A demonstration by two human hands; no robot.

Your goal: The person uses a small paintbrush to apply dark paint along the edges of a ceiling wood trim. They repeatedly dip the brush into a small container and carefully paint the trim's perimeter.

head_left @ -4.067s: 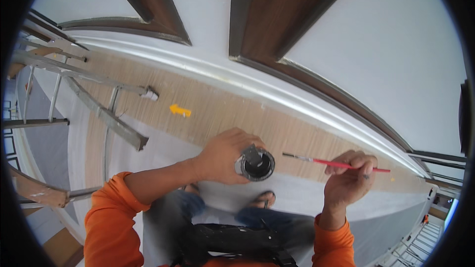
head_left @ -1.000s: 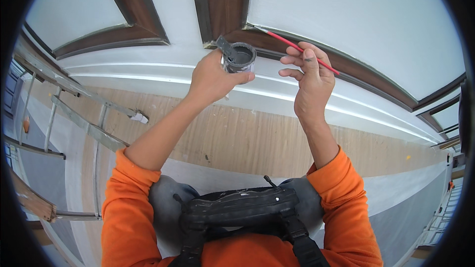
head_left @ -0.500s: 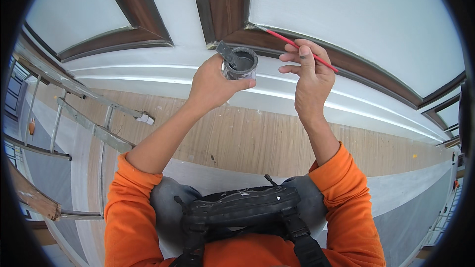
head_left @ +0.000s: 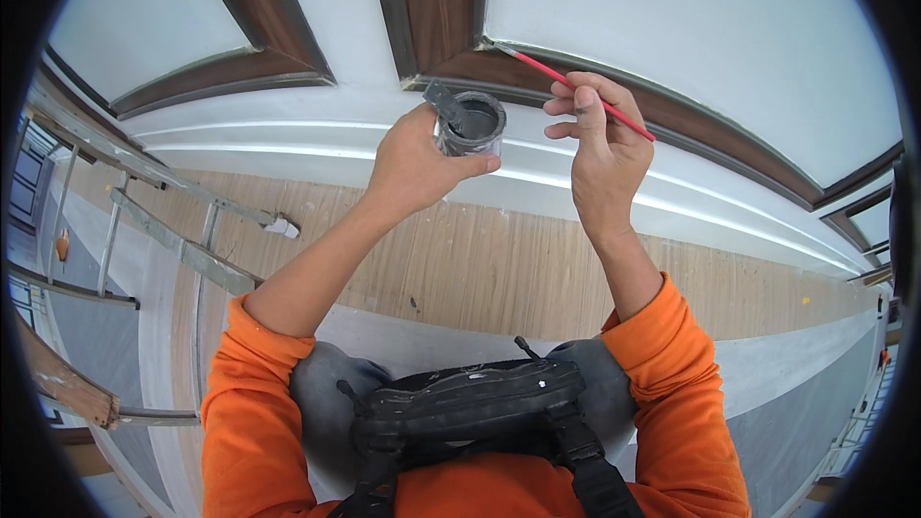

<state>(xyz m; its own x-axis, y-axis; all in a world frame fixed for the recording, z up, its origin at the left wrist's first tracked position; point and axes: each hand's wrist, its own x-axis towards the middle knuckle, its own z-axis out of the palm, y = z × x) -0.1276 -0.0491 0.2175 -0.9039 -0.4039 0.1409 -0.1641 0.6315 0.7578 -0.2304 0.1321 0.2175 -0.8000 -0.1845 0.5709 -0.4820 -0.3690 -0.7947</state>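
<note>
My left hand (head_left: 411, 161) is wrapped round a small paint can (head_left: 472, 146) of dark grey paint. A grey-coated flat stick or brush handle (head_left: 444, 104) leans out over the can's rim. Between the thumb and fingers of my right hand (head_left: 604, 149) is a thin paintbrush (head_left: 554, 74) with a red handle. Its bristle end reaches the lower left inner corner of a brown wood frame moulding (head_left: 436, 38) with dark grey edges. A dark smudge marks my right thumb. The frame borders a white wall panel (head_left: 662, 19).
White ribbed skirting (head_left: 547, 155) runs below the frame. A paint-spattered ladder (head_left: 182, 245) lies or stands at the left, its end near the plank floor (head_left: 460, 259). In front of my body hangs a black bag (head_left: 470, 403) with straps.
The paint can has shifted very slightly to the right. The brush stays at the frame's corner, its handle tilted almost as before.
</note>
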